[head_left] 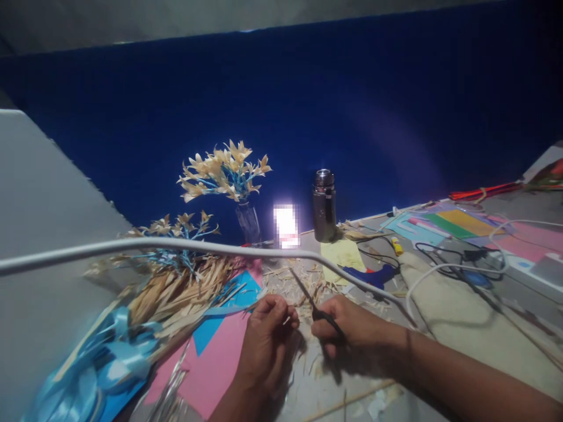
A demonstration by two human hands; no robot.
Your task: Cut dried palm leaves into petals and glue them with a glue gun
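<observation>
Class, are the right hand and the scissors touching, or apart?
Touching: the head view shows the right hand gripping the scissors by the dark handle.

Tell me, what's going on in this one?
A person's right hand grips a pair of scissors, blades pointing away. The left hand is beside it with fingers curled; whether it pinches something small is unclear. Straw-coloured scraps litter the surface beyond the hands. To the left lie a bundle of dry strips and a heap of light-blue ribbon. Farther back, pale artificial flowers stand in a clear vase.
</observation>
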